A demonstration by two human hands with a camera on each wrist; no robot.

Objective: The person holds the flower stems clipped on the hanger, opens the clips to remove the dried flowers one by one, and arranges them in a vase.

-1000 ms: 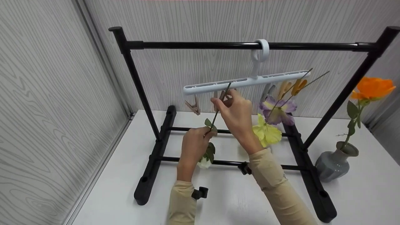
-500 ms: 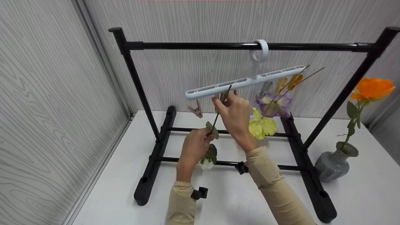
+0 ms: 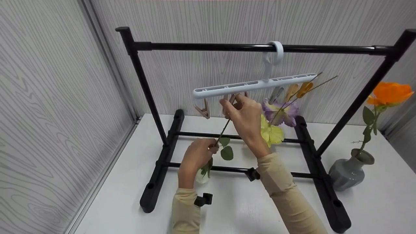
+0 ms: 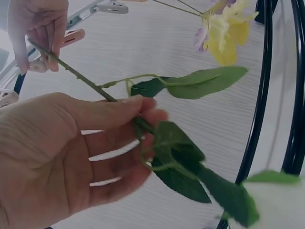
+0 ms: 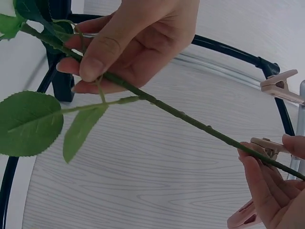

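1. Left hand [image 3: 196, 156]: at 7 o'clock from the hanger, thumb and fingers pinched together on the lower part of the green stem [image 3: 222, 131] of a white flower [image 3: 201, 176]. The bloom hangs below the hand and two leaves [image 3: 226, 150] splay at 3 o'clock from the knuckles.
2. Stem: runs from the left hand up toward 1 o'clock, its bare tip ending at the right hand.
3. Right hand [image 3: 244, 114]: directly under the pale hanger [image 3: 250, 86], fingertips closed on the stem tip and pressing a beige clothespin [image 5: 265, 147]. Whether the pin's jaws are spread cannot be told.
4. Neighbouring pegs: one empty pin [image 3: 203, 111] hangs at 9 o'clock from the right hand. At 3 o'clock, pins already carry a purple flower [image 3: 282, 113] and a yellow flower [image 3: 271, 132], both heads down.
5. Step in hand, as a judgement: seating the stem tip in the pin. The next move calls for squeezing the pin wide, sliding the tip between its jaws, then letting go of it while the left hand steadies the stem.
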